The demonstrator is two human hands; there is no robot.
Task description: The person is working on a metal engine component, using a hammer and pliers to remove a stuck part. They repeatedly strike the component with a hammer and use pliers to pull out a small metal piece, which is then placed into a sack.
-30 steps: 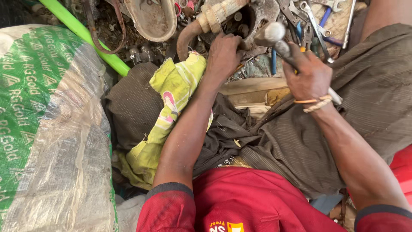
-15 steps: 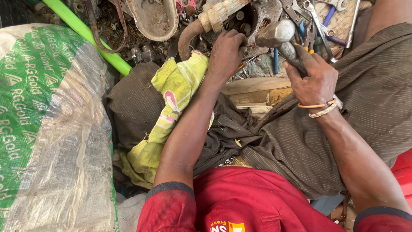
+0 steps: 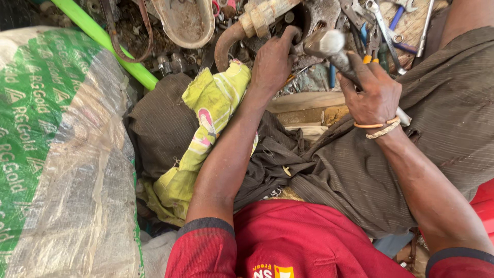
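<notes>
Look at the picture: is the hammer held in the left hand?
No. The right hand grips the hammer; the left hand rests on a dark metal part.

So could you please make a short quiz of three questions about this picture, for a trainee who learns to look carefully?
1. True or false: the right hand holds a hammer with a metal head.
2. Which thing lies along the left forearm? A) a yellow-green cloth B) a blue bucket C) a coil of wire
3. What does the left hand press on, and what is worn on the right wrist?

Key
1. True. The hand is closed around the handle.
2. A.
3. It presses on a dark metal part beside a rusty curved pipe; two thin bands sit on the right wrist.
</notes>
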